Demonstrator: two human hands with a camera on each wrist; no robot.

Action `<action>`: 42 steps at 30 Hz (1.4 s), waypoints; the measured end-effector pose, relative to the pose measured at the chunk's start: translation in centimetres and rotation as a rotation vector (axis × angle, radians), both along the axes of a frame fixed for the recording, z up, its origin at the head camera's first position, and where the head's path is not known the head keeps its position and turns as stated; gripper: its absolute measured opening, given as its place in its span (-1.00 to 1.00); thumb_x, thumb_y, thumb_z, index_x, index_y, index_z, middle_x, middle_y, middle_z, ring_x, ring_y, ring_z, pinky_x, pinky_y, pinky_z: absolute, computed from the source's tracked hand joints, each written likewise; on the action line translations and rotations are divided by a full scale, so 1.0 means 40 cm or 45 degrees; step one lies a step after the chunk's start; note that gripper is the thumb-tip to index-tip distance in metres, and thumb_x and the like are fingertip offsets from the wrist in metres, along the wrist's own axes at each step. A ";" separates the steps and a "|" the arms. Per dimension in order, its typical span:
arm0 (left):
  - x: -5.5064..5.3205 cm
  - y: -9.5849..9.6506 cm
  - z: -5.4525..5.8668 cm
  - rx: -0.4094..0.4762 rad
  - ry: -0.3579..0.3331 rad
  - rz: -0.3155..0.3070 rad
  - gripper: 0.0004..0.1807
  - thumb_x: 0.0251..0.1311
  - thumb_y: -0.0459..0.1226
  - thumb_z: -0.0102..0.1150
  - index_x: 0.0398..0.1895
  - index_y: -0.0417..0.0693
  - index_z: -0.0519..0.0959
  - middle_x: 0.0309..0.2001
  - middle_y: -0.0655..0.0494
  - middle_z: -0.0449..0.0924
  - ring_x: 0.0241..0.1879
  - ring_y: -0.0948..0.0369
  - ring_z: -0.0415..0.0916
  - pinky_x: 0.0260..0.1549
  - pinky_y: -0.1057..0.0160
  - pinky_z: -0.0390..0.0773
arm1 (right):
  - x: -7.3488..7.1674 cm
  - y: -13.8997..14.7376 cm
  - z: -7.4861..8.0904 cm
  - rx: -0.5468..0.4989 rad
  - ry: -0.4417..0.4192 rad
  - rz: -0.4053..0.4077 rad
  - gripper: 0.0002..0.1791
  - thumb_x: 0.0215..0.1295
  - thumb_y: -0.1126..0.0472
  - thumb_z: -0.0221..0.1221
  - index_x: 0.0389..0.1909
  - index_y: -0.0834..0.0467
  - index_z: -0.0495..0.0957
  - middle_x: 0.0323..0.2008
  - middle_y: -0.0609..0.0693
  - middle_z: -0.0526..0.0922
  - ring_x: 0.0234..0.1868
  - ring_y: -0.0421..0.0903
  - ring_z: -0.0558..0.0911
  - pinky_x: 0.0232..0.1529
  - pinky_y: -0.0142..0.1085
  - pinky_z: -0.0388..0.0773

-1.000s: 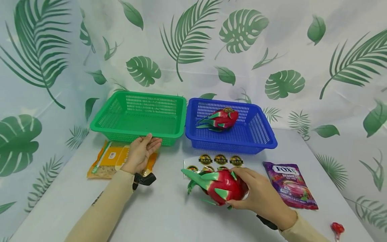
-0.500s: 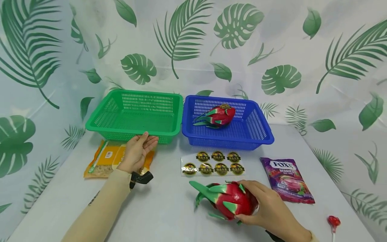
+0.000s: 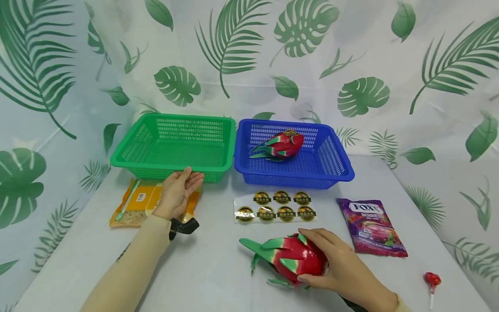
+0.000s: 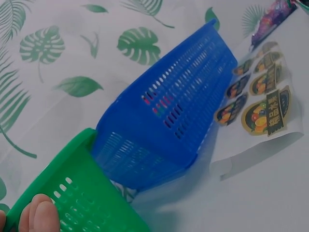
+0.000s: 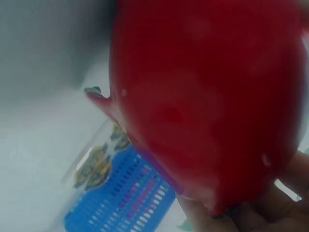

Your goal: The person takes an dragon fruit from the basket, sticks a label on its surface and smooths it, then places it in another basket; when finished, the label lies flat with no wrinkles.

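Observation:
My right hand (image 3: 343,264) grips a red dragon fruit (image 3: 300,258) with green leaf tips, fingers on its far side and thumb on its near side. In the right wrist view the dragon fruit (image 5: 207,101) fills most of the picture. With my left hand (image 3: 177,190) I pinch the front rim of a green plastic basket (image 3: 175,167); fingertips (image 4: 44,215) lie against its wall in the left wrist view. A second dragon fruit (image 3: 282,146), with a round label on top, lies in the blue basket (image 3: 288,178). Between that basket and my right hand lies a sheet of round stickers (image 3: 276,208).
A yellow-orange food packet (image 3: 136,206) lies partly under my left hand, in front of the green basket. At the right are a purple candy bag (image 3: 373,227) and a red lollipop (image 3: 432,279). A leaf-patterned cloth (image 3: 241,56) hangs behind the baskets.
My right hand has brought the dragon fruit from the sticker sheet's front edge nearer to me, so the whole sheet shows. The left hand stays at the green basket's rim.

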State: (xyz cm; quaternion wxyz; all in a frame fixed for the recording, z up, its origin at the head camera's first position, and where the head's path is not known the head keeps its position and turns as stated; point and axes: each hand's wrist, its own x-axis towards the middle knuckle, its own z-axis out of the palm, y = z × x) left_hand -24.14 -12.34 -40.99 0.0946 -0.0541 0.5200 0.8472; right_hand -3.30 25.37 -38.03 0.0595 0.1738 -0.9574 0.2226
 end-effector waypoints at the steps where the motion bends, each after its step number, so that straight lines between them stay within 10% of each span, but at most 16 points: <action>1: 0.000 0.002 0.000 -0.008 0.004 0.005 -0.75 0.64 -0.18 -0.14 0.12 -0.18 0.30 -0.11 0.10 0.64 -0.05 0.28 0.71 0.14 0.36 0.66 | -0.001 -0.003 -0.003 -0.015 0.011 0.008 -0.07 0.00 -0.32 0.52 0.38 -0.03 0.50 0.13 -0.09 0.63 0.08 -0.06 0.68 -0.14 -0.15 0.80; 9: 0.004 0.040 -0.013 -0.087 0.049 0.097 -0.76 0.65 -0.10 -0.14 0.04 -0.10 0.29 -0.09 0.07 0.59 -0.10 0.26 0.70 0.09 0.34 0.70 | -0.008 0.001 -0.010 -0.059 0.023 -0.005 -0.09 0.03 -0.34 0.49 0.39 -0.05 0.49 0.13 -0.12 0.65 0.09 -0.07 0.67 -0.10 -0.18 0.80; 15: 0.004 0.101 -0.015 -0.190 0.042 0.014 -0.66 0.65 -0.15 -0.14 0.16 -0.26 0.36 -0.11 -0.03 0.67 -0.15 0.20 0.73 -0.01 0.28 0.74 | -0.038 0.045 0.005 -0.182 0.047 -0.110 -0.43 0.30 0.01 0.43 0.31 -0.03 0.58 0.06 -0.10 0.76 0.01 -0.11 0.71 -0.03 -0.24 0.75; 22: 0.003 0.180 -0.025 -1.032 0.428 -0.316 -0.62 0.45 -0.25 0.16 0.22 -0.25 0.61 0.11 -0.16 0.72 0.06 0.05 0.69 0.12 0.08 0.70 | -0.091 0.080 -0.001 -0.301 0.052 -0.206 -0.70 0.57 0.14 0.14 0.19 0.07 0.68 0.01 -0.03 0.80 -0.01 -0.39 0.66 -0.06 -0.39 0.67; 27: -0.011 0.225 -0.037 -1.478 0.740 -0.524 -0.57 0.39 -0.15 0.27 0.19 -0.23 0.64 0.15 -0.11 0.72 0.15 -0.04 0.65 0.21 -0.03 0.62 | -0.138 0.080 -0.017 -0.303 -0.037 -0.212 -0.66 0.58 0.06 0.14 0.19 0.11 0.68 0.04 0.00 0.80 0.01 -0.15 0.75 -0.03 -0.37 0.69; 42: -0.037 0.274 -0.050 -1.451 0.734 -0.759 -0.77 0.24 -0.35 0.41 -0.06 -0.21 0.76 -0.31 0.07 0.75 -0.32 0.30 0.58 0.09 0.17 0.59 | -0.287 0.039 -0.076 -0.305 -0.192 -0.078 -0.61 0.51 0.11 0.23 0.19 0.26 0.65 -0.02 0.10 0.80 -0.15 -0.11 0.78 -0.18 -0.33 0.70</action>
